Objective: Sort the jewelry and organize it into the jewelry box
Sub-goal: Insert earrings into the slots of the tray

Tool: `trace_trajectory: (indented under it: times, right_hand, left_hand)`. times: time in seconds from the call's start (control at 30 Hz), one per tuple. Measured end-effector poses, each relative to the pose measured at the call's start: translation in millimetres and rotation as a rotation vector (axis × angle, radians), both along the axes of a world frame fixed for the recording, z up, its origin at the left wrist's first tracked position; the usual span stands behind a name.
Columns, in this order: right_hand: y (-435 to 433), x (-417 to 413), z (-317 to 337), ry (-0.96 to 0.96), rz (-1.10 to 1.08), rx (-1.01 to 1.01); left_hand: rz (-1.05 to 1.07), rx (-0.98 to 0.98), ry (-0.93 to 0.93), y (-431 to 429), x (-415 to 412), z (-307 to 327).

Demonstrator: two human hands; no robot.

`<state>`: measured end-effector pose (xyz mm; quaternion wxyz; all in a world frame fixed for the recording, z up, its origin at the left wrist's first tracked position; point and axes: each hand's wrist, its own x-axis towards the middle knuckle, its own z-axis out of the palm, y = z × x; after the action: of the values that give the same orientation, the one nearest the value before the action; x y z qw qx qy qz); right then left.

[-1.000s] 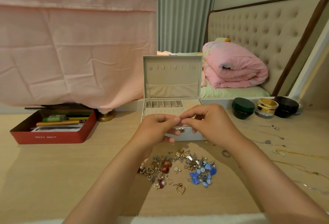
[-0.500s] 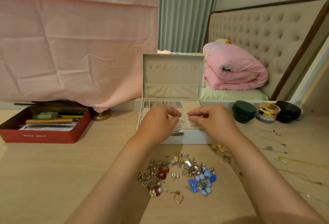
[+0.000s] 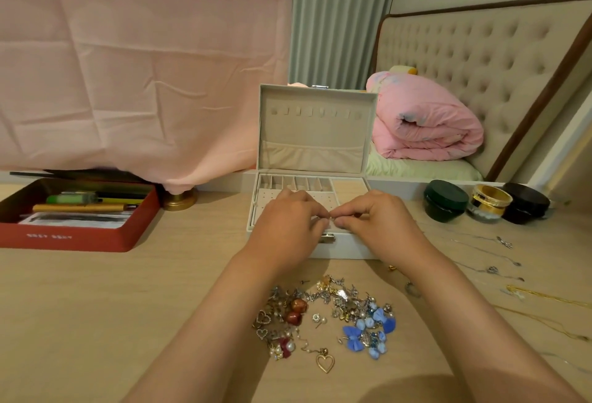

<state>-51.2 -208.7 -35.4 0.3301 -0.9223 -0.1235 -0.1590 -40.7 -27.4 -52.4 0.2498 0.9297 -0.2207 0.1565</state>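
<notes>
left hand (image 3: 288,226) and right hand (image 3: 381,223) have met again over the open box (image 3: 349,247), fingertips pinching one tiny piece (image 3: 331,219). it likely goes in next; the near pile (image 3: 323,316) waits.

One each: left hand (image 3: 285,226), right hand (image 3: 381,223), small piece (image 3: 331,219), jewelry box (image 3: 312,133), jewelry heap (image 3: 349,303), red tin (image 3: 64,237). Three jars (image 3: 445,201) stand.

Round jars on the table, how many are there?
3, in a row on the far right: a dark green round jar, then a gold-banded clear jar, then a black round jar.
</notes>
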Motion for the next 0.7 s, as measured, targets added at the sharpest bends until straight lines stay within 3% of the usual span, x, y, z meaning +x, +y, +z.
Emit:
trace_trajectory:
  times: [0.23,0.7]
  right_hand:
    - [-4.6,4.3,-0.2,-0.057,0.006,-0.332]
    - [-5.8,-8.5,14.8,-0.060,-0.059,-0.218]
  left_hand:
    - [-0.011,0.015,0.009,0.7,0.9,0.1]
    - [-0.046,0.079,-0.008,4.1,-5.1,8.5]
